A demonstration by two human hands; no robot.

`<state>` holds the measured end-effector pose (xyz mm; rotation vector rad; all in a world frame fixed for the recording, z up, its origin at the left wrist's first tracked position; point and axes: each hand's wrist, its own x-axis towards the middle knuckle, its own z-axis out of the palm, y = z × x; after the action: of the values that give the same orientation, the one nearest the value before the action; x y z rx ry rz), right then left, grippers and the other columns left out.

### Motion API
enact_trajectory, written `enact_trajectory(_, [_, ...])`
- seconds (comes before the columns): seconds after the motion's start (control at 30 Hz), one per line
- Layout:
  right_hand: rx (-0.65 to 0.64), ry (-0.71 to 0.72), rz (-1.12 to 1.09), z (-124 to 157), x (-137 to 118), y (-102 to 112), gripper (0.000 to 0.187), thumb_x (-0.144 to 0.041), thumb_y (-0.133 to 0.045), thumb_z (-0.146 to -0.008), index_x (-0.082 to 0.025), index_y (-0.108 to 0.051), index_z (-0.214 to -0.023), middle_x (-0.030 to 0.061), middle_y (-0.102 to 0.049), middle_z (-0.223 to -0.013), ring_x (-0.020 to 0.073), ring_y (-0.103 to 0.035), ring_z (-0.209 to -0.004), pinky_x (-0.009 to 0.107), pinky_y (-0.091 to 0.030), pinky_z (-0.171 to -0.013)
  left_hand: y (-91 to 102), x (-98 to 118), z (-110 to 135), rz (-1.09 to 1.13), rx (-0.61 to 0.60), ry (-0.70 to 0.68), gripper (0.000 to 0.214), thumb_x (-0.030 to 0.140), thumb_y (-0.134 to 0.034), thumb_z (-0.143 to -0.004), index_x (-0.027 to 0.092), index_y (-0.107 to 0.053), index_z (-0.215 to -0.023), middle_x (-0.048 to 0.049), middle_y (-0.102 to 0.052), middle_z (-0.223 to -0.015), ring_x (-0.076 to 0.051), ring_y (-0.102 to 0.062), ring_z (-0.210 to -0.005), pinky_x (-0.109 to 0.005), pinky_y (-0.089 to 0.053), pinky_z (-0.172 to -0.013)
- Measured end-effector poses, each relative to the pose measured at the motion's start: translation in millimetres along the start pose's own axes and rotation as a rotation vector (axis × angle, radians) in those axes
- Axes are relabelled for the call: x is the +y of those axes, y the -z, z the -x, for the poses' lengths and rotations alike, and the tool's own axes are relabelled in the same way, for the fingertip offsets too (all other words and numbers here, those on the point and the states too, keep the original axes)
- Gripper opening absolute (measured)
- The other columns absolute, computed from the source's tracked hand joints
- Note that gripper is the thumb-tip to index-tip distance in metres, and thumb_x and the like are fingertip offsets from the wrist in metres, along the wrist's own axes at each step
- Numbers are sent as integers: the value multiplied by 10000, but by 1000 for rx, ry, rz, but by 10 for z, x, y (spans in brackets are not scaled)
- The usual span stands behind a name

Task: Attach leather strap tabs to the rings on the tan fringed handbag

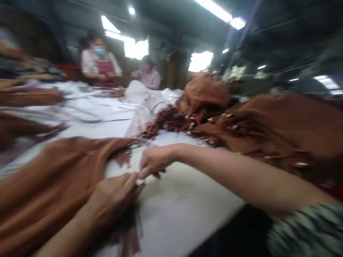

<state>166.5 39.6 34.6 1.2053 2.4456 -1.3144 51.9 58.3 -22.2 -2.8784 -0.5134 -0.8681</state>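
Note:
A brown garment (pixel 53 171) lies spread on the white table (pixel 182 210) at the lower left. My left hand (pixel 115 198) rests on its edge with the fingers curled and pressed down on the cloth. My right hand (pixel 152 162) reaches in from the right; its fingers are pinched together close to the left fingertips, beside a dark fringe or tassel (pixel 125 153) of the garment. The picture is smeared by motion, so what the pinch holds is unclear.
A big heap of brown garments with metal fittings (pixel 254 128) fills the right side. More brown pieces (pixel 29 96) lie at the far left. White cloth (pixel 144 100) lies mid-table. Two people (pixel 100 64) sit at the far end.

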Motion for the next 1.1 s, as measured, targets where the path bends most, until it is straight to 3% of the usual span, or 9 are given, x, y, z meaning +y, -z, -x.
enact_trajectory(0.1, [-103, -114, -86, -239, 222, 26, 230, -312, -524, -830, -108, -613, -772, -28, -558, -482, 55, -447, -330, 141, -310, -341, 183, -178, 747, -154, -116, 212, 296, 391, -427, -872, 129, -559, -911, -38, -548, -677, -161, -568, -642, -270, -473, -564])
enact_trajectory(0.2, [-37, -113, -267, -280, 371, -121, 278, -367, -514, -834, -107, -608, -809, -12, -573, -544, 56, -482, -365, 142, -353, -364, 190, -140, 988, -217, -145, 274, 270, 371, -424, -874, 129, -544, -887, -33, -531, -650, -147, -558, -606, -242, -454, -558])
enact_trajectory(0.3, [170, -93, -359, -242, 410, -351, 304, -373, -454, -862, -110, -581, -777, -6, -566, -569, 55, -489, -394, 149, -374, -393, 107, -83, 929, -249, -169, 233, 259, 341, -387, -903, 133, -538, -868, -34, -528, -658, -139, -548, -573, -224, -425, -524])
enact_trajectory(0.37, [225, -86, -289, -234, 426, -401, 302, -353, -444, -863, -115, -563, -720, -10, -553, -543, 56, -464, -383, 155, -360, -387, 75, -64, 876, -232, -222, 208, 256, 334, -378, -908, 140, -539, -864, -38, -536, -686, -147, -545, -572, -229, -405, -501])
enact_trajectory(0.53, [13, 66, 23, -243, 329, -128, 226, -266, -512, -809, -129, -543, -632, -51, -457, -450, 54, -400, -383, 167, -290, -400, 173, -71, 894, 170, -218, 321, 190, 330, -498, -838, 164, -549, -916, -23, -544, -829, -140, -530, -716, -236, -416, -615])
enact_trajectory(0.6, [37, 116, 216, -260, 186, -31, 212, -235, -546, -777, -134, -529, -592, -56, -417, -457, 53, -386, -416, 177, -260, -427, 262, -112, 908, 357, -234, 434, 135, 282, -524, -801, 171, -559, -868, 5, -529, -778, -119, -501, -692, -216, -395, -612])
enact_trajectory(0.77, [192, 150, 743, -283, -236, -54, 213, -244, -571, -765, -149, -570, -575, -29, -420, -472, 62, -297, -422, 228, -169, -458, 489, -372, 851, 971, -599, 501, 129, 259, -540, -751, 141, -549, -701, 38, -451, -599, -82, -421, -546, -190, -335, -508])
enact_trajectory(0.83, [215, 144, 877, -256, -329, -91, 222, -264, -541, -786, -155, -592, -600, -6, -453, -472, 75, -303, -416, 244, -149, -465, 560, -496, 793, 1127, -663, 479, 131, 255, -546, -748, 131, -583, -730, 24, -500, -636, -94, -460, -592, -195, -370, -553])
enact_trajectory(1.1, [358, 210, 1140, -35, -380, -210, 219, -247, -445, -852, -150, -574, -703, 46, -568, -516, 133, -447, -437, 292, -118, -478, 696, -670, 546, 1243, -851, 432, 202, 270, -609, -727, 166, -658, -894, -4, -618, -912, -158, -534, -908, -254, -406, -840])
